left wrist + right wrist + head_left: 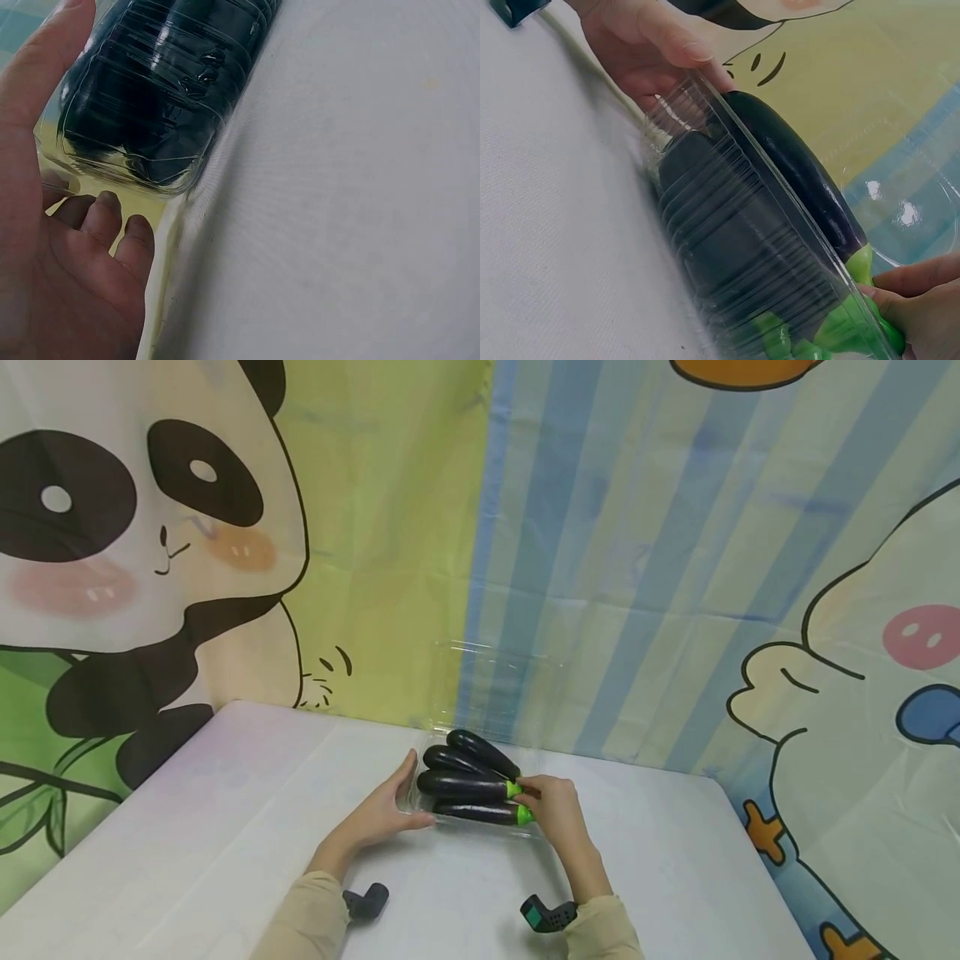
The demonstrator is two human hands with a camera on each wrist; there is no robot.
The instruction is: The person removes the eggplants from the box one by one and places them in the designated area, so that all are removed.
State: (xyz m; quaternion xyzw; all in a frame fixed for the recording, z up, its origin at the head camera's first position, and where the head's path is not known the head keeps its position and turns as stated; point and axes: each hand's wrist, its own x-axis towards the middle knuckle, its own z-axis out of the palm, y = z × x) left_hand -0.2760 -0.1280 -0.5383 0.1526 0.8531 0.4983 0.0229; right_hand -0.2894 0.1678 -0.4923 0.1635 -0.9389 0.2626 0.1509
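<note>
Several dark purple eggplants point(461, 785) with bright green stem ends lie side by side in a clear plastic container point(491, 831). My left hand point(381, 810) rests at the container's left end, thumb along the near side and fingers spread along the end. The left wrist view shows its lower fingers point(135, 244) loosely bent below the container wall. At the right end my right hand point(557, 806) pinches the green stem end point(859, 326) of one eggplant between thumb and finger. That eggplant's body still lies among the others.
The container's clear lid point(487, 689) stands raised behind it, near the curtain point(637, 568) printed with cartoon animals. A white table point(247, 827) spreads beneath. Black devices point(367, 902) sit at both wrists.
</note>
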